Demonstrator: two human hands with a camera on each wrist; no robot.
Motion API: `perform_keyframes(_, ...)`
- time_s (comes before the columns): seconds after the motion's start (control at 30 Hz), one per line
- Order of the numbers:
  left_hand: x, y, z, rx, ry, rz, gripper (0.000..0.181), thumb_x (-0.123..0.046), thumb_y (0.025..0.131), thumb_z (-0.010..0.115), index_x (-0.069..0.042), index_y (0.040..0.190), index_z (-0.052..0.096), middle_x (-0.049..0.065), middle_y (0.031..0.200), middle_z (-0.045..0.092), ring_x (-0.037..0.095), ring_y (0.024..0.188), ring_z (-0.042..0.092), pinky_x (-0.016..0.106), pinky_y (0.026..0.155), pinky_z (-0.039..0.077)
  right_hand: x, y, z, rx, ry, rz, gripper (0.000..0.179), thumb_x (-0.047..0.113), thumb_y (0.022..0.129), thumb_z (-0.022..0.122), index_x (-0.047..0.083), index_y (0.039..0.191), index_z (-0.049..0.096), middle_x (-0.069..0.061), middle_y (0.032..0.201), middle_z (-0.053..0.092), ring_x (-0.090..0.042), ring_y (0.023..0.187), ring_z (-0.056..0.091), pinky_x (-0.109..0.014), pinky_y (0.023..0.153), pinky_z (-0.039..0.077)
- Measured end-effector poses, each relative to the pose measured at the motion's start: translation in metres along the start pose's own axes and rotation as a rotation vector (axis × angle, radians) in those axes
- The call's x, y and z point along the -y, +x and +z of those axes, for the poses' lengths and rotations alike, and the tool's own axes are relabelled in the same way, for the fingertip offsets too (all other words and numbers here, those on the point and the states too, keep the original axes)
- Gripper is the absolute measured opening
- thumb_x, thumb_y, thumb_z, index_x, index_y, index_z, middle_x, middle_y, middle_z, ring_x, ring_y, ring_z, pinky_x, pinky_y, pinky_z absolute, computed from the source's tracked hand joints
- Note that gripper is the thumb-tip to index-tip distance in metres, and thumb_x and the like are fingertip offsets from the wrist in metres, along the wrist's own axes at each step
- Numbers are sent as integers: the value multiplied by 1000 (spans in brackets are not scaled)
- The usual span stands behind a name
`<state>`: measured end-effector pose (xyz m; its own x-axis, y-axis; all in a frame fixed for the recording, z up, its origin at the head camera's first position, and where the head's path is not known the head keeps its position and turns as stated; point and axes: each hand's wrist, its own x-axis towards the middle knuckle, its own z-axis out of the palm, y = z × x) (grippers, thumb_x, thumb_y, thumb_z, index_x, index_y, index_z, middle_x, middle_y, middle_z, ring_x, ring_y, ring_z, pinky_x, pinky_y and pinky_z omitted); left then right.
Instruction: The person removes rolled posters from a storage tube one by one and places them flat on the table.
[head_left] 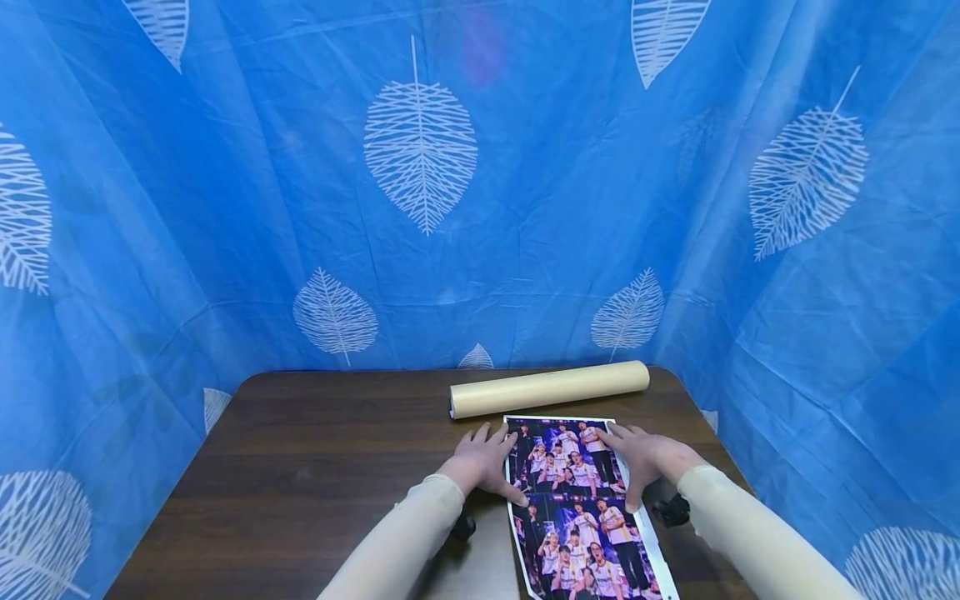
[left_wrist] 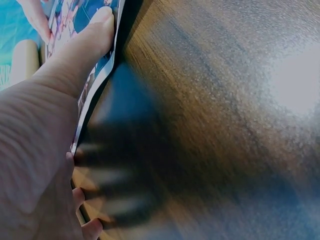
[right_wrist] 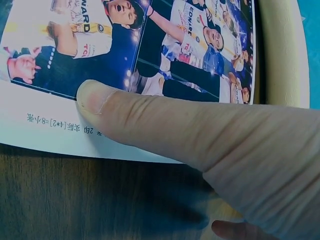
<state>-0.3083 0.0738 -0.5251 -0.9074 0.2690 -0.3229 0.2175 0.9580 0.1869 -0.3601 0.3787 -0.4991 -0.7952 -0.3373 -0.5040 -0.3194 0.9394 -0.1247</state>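
photo sheet (head_left: 573, 508) lies on wooden table (head_left: 315, 475) before blue curtain (head_left: 525, 208), left fingers (head_left: 513, 493) and right fingers (head_left: 634, 492) spread at its edges.

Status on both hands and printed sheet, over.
Left hand, right hand on opposite edges of printed sheet. Printed side up. Cream roll just beyond far edge.

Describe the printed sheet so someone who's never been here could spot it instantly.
Find the brown table before the blue curtain. On its right side, nearer than the cream roll, is the printed sheet, between the left hand and right hand. Unlike that plain roll, it is spread out, showing two colourful group photos.
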Motion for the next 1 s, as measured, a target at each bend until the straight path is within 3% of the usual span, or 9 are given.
perform_keyframes(0.47,2,5,5,-3,-26,4,119,-77,67,79,-27,163,29,-2,170,21,31,155,16,52,124,16,2,-1,2,-29,-3,22,134,45,52,102,15,161,31,-21,165,22,-53,147,19,-79,103,30)
perform_keyframes(0.77,1,0,1,-6,-17,4,118,-76,67,79,-27,163,29,-2,169,23,30,155,18,52,124,16,0,1,3,-30,13,28,134,44,51,102,15,161,31,-20,166,20,-52,147,18,-79,103,30)
perform_keyframes(1.0,2,8,8,-5,-12,-1,120,-77,66,79,-27,163,30,-2,169,23,31,155,17,53,123,16,-1,2,3,-28,4,27,134,45,51,102,15,161,31,-20,166,20,-52,147,18,-79,104,30)
